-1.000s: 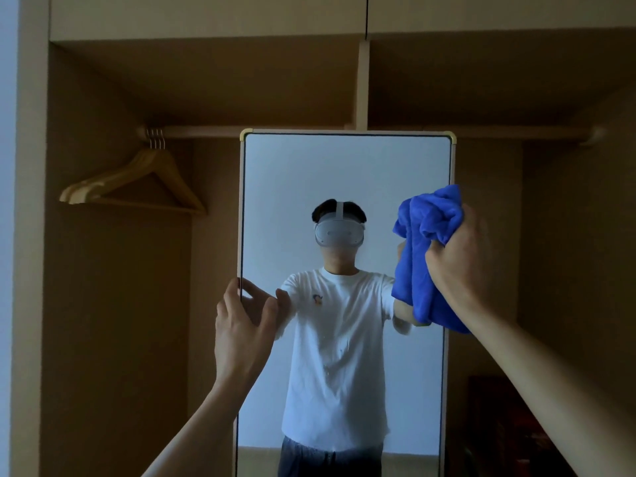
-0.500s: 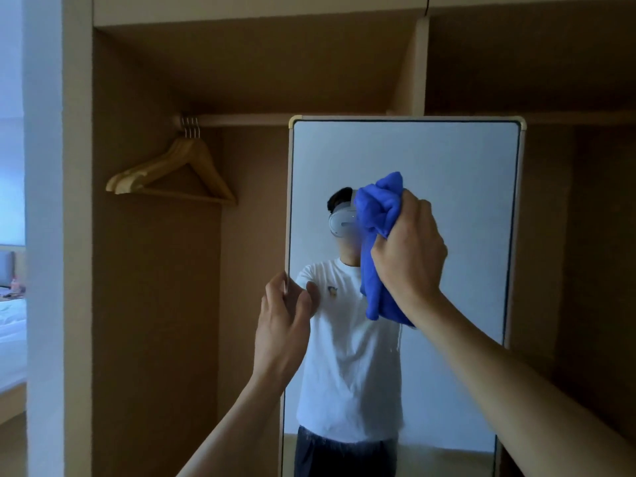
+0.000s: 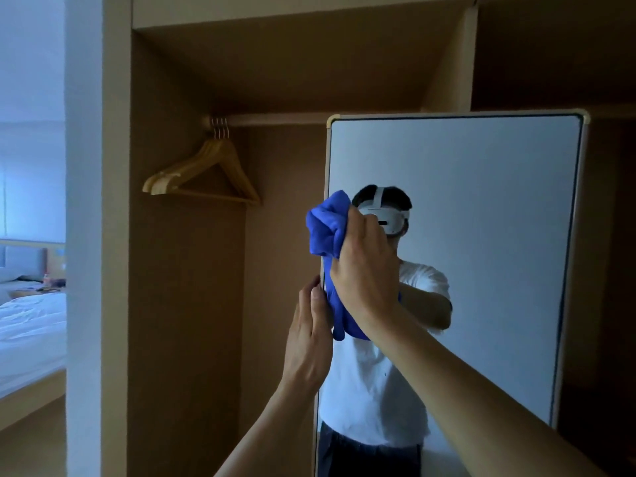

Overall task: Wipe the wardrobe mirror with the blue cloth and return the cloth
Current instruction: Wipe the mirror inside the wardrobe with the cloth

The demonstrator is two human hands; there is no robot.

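A tall framed mirror (image 3: 481, 208) stands inside the open wardrobe, right of centre. My right hand (image 3: 364, 266) grips a bunched blue cloth (image 3: 327, 228) and holds it against the glass at the mirror's left edge, at about mid-height. My left hand (image 3: 309, 335) holds the mirror's left frame edge just below the cloth, fingers pointing up; how far they wrap round the frame is hidden. The glass reflects a person in a white T-shirt wearing a headset.
Wooden hangers (image 3: 203, 173) hang from the wardrobe rail (image 3: 268, 119) at the left. A wardrobe side panel (image 3: 117, 235) stands at the left, with a bed (image 3: 31, 325) beyond it. A vertical divider (image 3: 451, 63) rises behind the mirror.
My right hand has swept the cloth leftwards across the glass, from the right edge to the left edge. The view has turned left. My left hand stays on the left frame edge.
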